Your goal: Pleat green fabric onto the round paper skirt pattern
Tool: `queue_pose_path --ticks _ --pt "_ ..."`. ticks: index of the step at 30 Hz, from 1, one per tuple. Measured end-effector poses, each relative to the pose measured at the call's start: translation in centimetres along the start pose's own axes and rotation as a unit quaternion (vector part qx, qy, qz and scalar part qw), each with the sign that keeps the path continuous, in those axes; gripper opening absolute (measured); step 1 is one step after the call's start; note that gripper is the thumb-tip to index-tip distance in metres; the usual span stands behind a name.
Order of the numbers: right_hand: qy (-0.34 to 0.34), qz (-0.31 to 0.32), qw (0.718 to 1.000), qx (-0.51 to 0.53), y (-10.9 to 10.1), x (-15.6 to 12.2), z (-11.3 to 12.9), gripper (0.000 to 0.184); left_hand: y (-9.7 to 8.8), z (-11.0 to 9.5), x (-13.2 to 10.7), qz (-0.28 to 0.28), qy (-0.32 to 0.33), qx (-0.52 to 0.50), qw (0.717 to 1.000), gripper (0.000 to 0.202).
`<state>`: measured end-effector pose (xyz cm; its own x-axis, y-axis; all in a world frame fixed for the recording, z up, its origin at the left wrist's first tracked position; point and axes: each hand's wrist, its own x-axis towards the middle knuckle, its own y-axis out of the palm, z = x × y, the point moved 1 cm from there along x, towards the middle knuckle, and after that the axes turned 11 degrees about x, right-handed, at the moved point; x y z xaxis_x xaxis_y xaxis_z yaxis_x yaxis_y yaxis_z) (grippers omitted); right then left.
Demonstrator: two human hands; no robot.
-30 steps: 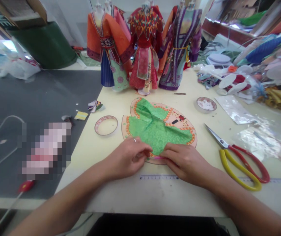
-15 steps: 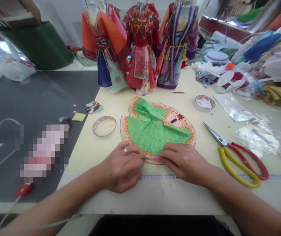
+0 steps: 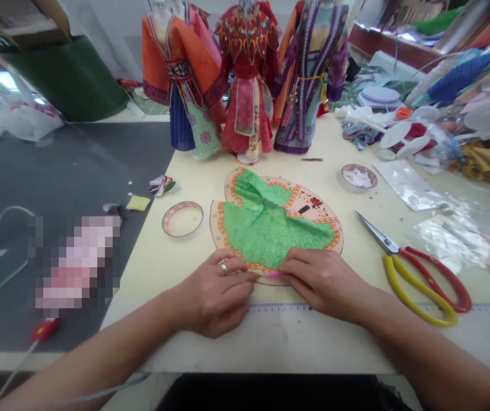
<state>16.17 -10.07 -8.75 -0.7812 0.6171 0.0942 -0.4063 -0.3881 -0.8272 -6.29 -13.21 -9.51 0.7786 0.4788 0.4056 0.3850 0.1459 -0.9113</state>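
Note:
A green fabric piece (image 3: 262, 240) with a pink border and an orange patterned band lies on the cream table, its middle creased and folded up. My left hand (image 3: 217, 291), with a ring on one finger, is closed at the piece's near edge, fingertips pinched at the border. On the same edge, further right, my right hand (image 3: 324, 279) is closed with its fingertips gripping the border. A narrow bright pink strip (image 3: 274, 273) shows between the two hands along that edge. The undersides of both hands' fingertips are hidden.
Red-and-yellow-handled scissors (image 3: 403, 260) lie to the right, blades toward the back. A tape roll (image 3: 182, 219) rests at left, a small round dish (image 3: 358, 177) at right. Dressed dolls (image 3: 247, 103) stand behind. A ruler (image 3: 279, 308) runs along the front.
My left hand has moved slightly right along the near edge, and its index finger is a little straighter. My right hand and the fabric piece stay almost the same.

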Motion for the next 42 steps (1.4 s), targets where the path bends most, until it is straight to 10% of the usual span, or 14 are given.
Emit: queue_pose_path --ticks 33,42 --pt "0.003 -0.057 0.998 0.005 -0.54 -0.19 -0.30 0.022 0.09 0.14 0.01 0.012 -0.012 -0.030 0.999 0.024" --pt "0.074 -0.147 0.979 0.119 -0.95 0.03 -0.12 0.015 -0.20 0.70 0.17 -0.131 -0.204 -0.189 0.952 0.029"
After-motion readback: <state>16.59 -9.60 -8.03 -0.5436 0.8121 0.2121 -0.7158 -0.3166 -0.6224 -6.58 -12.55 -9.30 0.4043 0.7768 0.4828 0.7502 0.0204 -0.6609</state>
